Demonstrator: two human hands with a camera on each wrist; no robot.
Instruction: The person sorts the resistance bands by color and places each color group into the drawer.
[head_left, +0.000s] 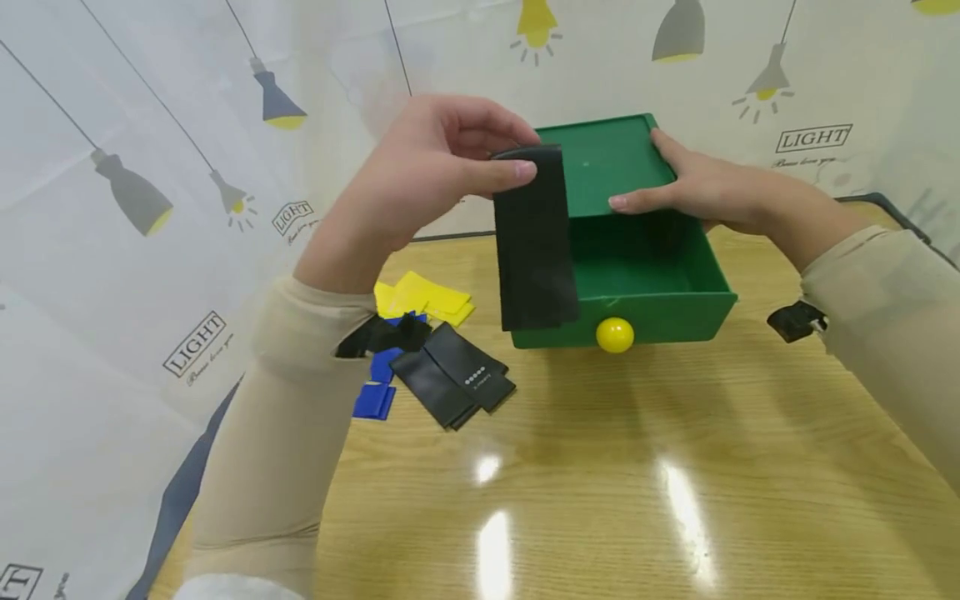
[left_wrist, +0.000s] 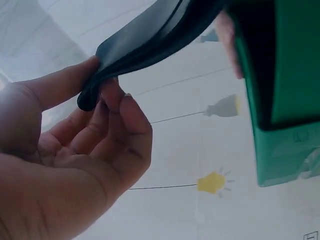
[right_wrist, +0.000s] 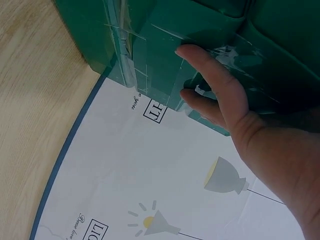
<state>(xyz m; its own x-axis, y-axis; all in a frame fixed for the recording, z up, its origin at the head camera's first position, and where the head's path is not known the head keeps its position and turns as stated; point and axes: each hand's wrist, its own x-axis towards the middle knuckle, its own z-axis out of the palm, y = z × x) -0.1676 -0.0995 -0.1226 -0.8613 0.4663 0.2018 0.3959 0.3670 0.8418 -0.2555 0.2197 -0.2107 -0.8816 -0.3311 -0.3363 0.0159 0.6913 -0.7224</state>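
In the head view my left hand (head_left: 442, 162) pinches a folded black resistance band (head_left: 534, 250) near its top fold. The band hangs down in front of the left side of a green drawer (head_left: 637, 258) with a yellow knob (head_left: 615, 335). The left wrist view shows the thumb on one face of the band (left_wrist: 150, 40) and fingers behind it. My right hand (head_left: 701, 187) grips the green box casing (head_left: 600, 162), thumb on its top and fingers at its far right edge. Clear tape covers part of the casing (right_wrist: 165, 70) in the right wrist view. The drawer is pulled out toward me.
Left of the drawer on the wooden table (head_left: 600, 483) lie more folded bands: black ones (head_left: 450, 375), yellow ones (head_left: 427, 296) and blue ones (head_left: 373, 400). A white curtain (head_left: 112, 275) printed with lamps hangs around the table's back and left.
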